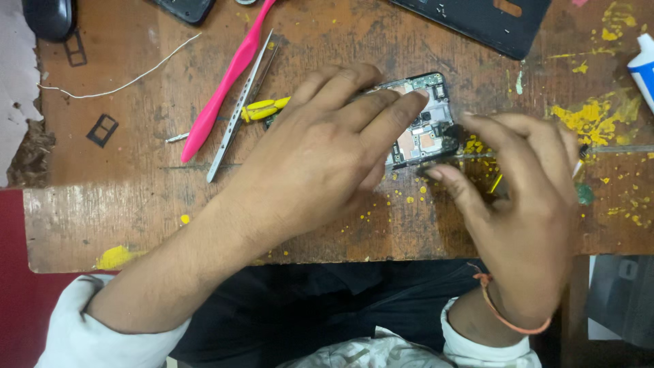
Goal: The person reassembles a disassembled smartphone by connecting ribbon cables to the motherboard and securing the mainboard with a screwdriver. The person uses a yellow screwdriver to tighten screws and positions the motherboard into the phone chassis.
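While the left hand (327,153) lies flat on the opened phone (422,123), the right hand (524,184) pinches its near right corner.

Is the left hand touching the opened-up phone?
Touching. The head view shows the left hand lying flat over the opened phone, its fingers pressed on the exposed circuit board, with no gap between them.
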